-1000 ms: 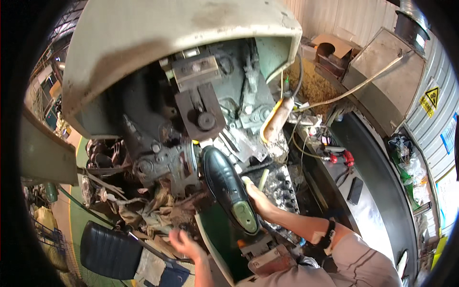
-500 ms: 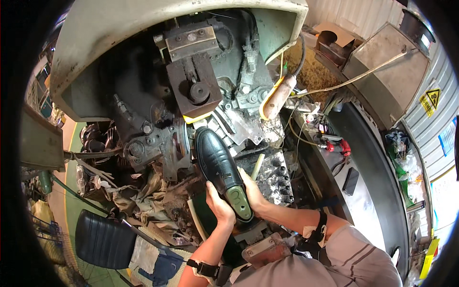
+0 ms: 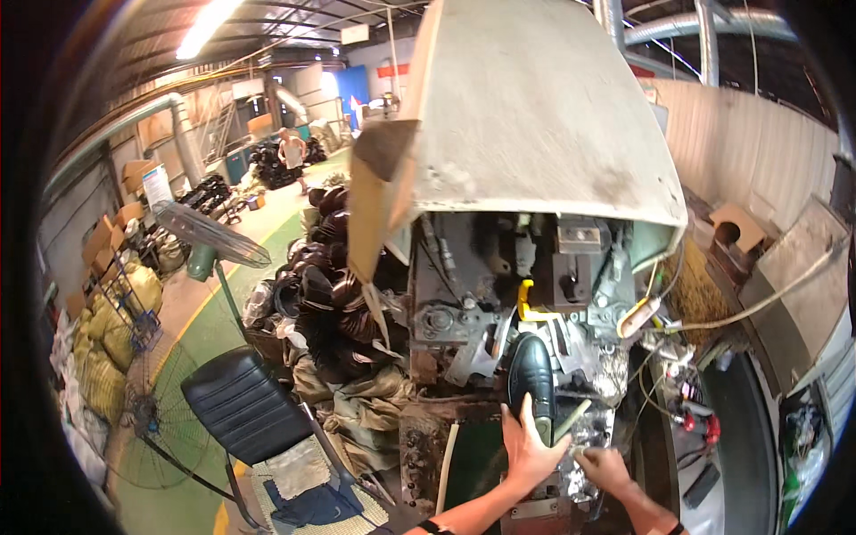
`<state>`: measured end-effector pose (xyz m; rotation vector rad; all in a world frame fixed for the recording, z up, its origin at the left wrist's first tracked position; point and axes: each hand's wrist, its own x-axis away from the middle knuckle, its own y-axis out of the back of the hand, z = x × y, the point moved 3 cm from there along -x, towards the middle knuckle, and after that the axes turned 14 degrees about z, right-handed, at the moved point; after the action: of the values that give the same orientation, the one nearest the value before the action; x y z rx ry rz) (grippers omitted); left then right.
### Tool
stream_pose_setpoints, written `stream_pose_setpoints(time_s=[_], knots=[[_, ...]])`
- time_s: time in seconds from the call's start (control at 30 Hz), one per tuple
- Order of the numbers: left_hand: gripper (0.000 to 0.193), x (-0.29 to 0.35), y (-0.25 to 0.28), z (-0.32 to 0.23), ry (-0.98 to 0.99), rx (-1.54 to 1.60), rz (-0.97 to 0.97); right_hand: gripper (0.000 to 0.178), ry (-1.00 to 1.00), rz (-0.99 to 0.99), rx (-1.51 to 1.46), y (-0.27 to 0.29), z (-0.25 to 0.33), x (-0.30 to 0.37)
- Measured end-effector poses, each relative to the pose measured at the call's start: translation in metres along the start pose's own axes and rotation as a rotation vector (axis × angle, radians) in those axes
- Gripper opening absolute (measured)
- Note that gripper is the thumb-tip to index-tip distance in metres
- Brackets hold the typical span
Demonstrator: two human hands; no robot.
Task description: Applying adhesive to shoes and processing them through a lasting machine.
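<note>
A black leather shoe point(image 3: 528, 366) with a green last point(image 3: 545, 430) in its heel opening points toe-first into the machine's metal jaws point(image 3: 571, 334). My left hand point(image 3: 530, 453) grips its heel end, fingers along the left side and thumb across to the right. My right hand point(image 3: 606, 470) is off the shoe, curled closed to the right of it; whatever may be inside the fingers is hidden. Between the two hands a pale stick-like handle point(image 3: 573, 419) slants up to the right. A yellow bracket point(image 3: 528, 301) sits just above the shoe's toe.
The machine's large cream hood point(image 3: 535, 116) overhangs the work. At left stand a black chair point(image 3: 236, 406), a fan point(image 3: 209, 236) and a heap of dark shoes point(image 3: 325, 285). On the right are a hanging lamp-like tool point(image 3: 639, 316), a red tool point(image 3: 709, 428) and a dark conveyor point(image 3: 744, 428). A person point(image 3: 292, 152) is far off.
My right hand has let go of the shoe and moved right. The shoe now points straighter into the machine. The view has tilted up and left, showing the workshop.
</note>
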<state>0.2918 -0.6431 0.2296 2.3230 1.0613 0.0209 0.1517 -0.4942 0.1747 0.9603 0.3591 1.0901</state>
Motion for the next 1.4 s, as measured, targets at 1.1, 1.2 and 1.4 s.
stream_pose_setpoints(time_s=[1.1, 1.2, 1.4], knots=[[0.092, -0.019, -0.021, 0.050, -0.090, 0.133, 0.027, 0.024, -0.592, -0.671, -0.283, -0.147, -0.191, 0.425], [0.094, -0.035, -0.017, 0.066, -0.081, 0.031, 0.004, 0.014, -0.740, -0.844, -0.110, -0.159, -0.226, 0.496], [0.095, -0.038, -0.016, 0.062, -0.105, 0.037, 0.009, 0.011, -0.993, -0.945, -0.181, -0.158, -0.301, 0.586]])
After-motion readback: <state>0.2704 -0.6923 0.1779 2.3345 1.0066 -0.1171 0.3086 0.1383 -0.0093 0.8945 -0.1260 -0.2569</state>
